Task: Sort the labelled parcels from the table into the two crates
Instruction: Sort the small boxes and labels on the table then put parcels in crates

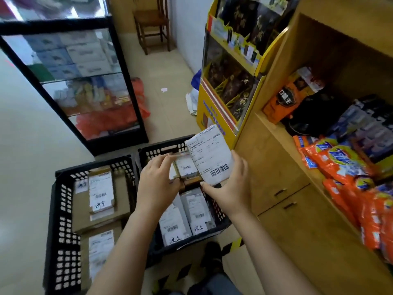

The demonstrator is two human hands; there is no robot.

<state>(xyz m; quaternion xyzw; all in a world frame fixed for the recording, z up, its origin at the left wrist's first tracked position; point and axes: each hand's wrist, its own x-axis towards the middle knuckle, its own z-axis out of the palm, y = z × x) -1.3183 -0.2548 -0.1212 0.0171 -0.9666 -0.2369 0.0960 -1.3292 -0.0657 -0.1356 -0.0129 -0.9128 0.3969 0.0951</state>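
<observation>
Right hand [229,188] is raised at the centre of the frame, forearm reaching up from the lower edge. A white parcel [209,154] is grasped in it, thumb on the lower edge and fingers behind. A printed label with barcodes is seen on the parcel's flat, slightly creased face.

To its left, the left hand [157,186] is held with fingers extended. A small cardboard parcel [186,167] is pinched between its fingertips and thumb, though blur softens the contact.

Both parcels are held above the right crate [146,153], of black perforated plastic, where grey mailer bags [176,220] with handwritten marks are laid. Flat brown cartons [119,201] with white labels are stacked in the left crate [61,194].
</observation>
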